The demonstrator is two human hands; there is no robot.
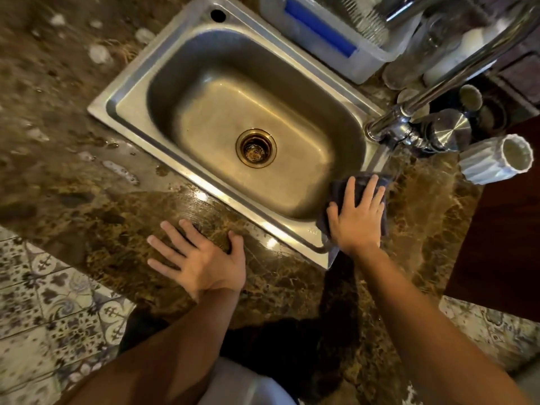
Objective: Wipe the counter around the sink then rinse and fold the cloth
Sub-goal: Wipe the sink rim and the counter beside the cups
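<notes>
Head view: we count one steel sink [122, 92], one drain [256, 147], one faucet [391, 128], one ribbed white cup [493, 162] on its side, one dark cloth [336, 197]. We log two hands. Our right hand [358, 217] lies flat, fingers spread, pressing the cloth at the sink's 4 o'clock corner; cloth shows past the fingertips, toward 12. Our left hand [201, 261] rests open, palm down, on the marble counter [87, 200], at the basin's 6 o'clock.
</notes>
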